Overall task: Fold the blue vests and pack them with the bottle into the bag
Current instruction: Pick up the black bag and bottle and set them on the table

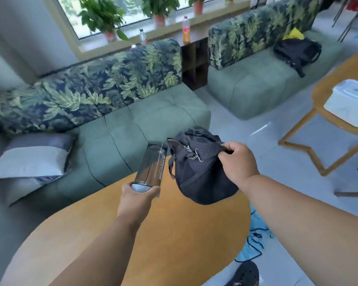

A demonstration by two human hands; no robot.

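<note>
My left hand grips the lidded end of a smoky transparent bottle, which tilts up and away over the wooden table. Just right of it hangs a black bag, lifted off the table by my right hand, which grips its webbing handle. The bottle's far end is close to the bag's top left corner, apart from it. A light blue vest with dark trim hangs off the table's right edge, partly hidden by my right forearm.
A green sofa with leaf-print cushions stands beyond the table, a grey pillow at its left. A second sofa holds a black backpack. A wooden side table with a white box is at right. A black shoe lies on the floor.
</note>
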